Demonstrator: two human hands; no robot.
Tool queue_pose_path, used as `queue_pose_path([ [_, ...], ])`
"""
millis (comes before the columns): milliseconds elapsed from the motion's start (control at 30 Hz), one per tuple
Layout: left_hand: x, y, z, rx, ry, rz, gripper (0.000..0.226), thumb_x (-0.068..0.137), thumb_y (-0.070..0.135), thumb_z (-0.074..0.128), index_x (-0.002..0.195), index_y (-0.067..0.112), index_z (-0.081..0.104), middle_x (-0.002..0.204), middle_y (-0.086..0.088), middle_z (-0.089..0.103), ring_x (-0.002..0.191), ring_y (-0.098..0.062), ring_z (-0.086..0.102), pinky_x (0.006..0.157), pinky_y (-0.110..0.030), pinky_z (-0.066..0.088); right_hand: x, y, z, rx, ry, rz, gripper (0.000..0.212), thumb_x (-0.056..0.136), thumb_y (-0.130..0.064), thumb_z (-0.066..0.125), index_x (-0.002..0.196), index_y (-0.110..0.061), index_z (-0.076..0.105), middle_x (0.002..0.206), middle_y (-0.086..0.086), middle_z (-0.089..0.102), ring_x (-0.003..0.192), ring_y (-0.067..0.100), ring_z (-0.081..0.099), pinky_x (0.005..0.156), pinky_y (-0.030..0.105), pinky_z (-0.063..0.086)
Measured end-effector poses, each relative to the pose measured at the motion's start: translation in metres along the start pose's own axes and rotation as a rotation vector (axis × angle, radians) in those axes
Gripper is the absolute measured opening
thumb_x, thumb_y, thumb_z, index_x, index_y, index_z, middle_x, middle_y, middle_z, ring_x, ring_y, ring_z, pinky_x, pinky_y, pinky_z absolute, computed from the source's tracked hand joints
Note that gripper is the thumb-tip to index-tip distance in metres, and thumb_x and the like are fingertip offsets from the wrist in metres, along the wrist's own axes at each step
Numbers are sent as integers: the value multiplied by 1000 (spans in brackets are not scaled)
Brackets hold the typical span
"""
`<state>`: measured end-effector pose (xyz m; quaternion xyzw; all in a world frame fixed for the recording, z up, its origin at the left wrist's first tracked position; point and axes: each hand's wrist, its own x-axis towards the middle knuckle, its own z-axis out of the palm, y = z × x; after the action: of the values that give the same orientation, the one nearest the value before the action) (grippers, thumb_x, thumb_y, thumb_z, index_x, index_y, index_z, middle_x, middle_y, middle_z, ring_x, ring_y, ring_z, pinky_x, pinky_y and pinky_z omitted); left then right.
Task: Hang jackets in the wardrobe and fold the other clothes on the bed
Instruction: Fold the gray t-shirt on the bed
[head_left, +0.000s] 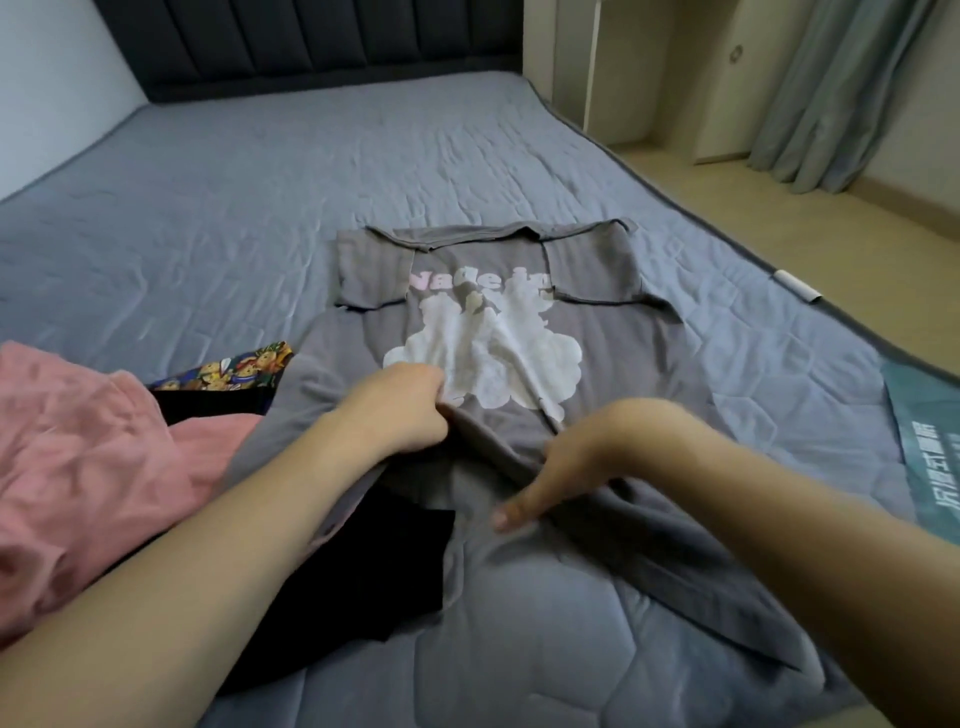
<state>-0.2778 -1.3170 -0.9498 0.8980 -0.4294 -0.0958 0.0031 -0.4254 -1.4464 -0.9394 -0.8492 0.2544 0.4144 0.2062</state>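
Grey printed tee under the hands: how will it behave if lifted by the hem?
Likely floppy: the grey tee bunches where the left hand grips it. Probably light, thin fabric creasing under the right hand. Its folded-in sleeves would likely fall open.

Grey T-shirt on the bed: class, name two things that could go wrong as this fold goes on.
1. The left hand bunches the grey T-shirt by its print, so creases may get folded in.
2. The black garment lies under the hem and could be caught up in the fold.
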Motion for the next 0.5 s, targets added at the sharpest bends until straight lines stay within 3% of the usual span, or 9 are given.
queue_pose_path([
  [33,5,0,-1,-7,32,-24,11,70,17,51,79,22,46,97,-6,57,89,-29,55,65,-32,38,-3,-5,6,-132,92,-21,93,56,-77,70,129,-20,54,129,2,56,102,26,56,90,34,47],
  [100,13,0,-4,54,92,-56,13,75,12,50,85,20,46,105,-9,58,96,-32,57,69,-32,38,-4,-9,12,-331,319,-90,38,84,-41,62,112,-14,62,113,4,62,85,24,54,76,31,46],
  [133,16,0,-6,117,115,-72,14,78,11,50,89,19,48,107,-10,59,98,-32,58,69,-33,38,-5,-6,9,-360,371,-83,29,87,-28,57,110,-12,62,110,5,61,85,25,55,73,31,45],
  [267,28,-15,-16,314,135,-193,26,86,13,52,111,17,58,114,-9,62,104,-30,61,71,-33,39,-12,39,-36,-456,388,181,34,89,-18,49,122,-13,59,123,7,60,107,28,59,84,33,48],
  [333,37,-24,-21,373,128,-225,29,88,14,52,115,16,59,117,-8,62,107,-28,61,73,-34,41,-10,66,-60,-519,434,347,36,90,-17,46,124,-14,59,127,8,58,112,33,58,88,42,52],
  [400,46,-31,-29,441,132,-247,32,88,14,52,119,17,59,122,-7,61,111,-27,60,79,-34,46,-8,82,-79,-569,459,490,35,90,-13,49,123,-13,61,122,9,60,105,37,61,77,45,56],
  [500,57,-41,-43,516,132,-321,37,87,12,52,124,15,56,127,-7,60,115,-29,58,90,-43,51,-1,91,-95,-530,504,553,28,90,-7,51,115,-8,63,115,11,63,97,36,64,67,43,56],
])
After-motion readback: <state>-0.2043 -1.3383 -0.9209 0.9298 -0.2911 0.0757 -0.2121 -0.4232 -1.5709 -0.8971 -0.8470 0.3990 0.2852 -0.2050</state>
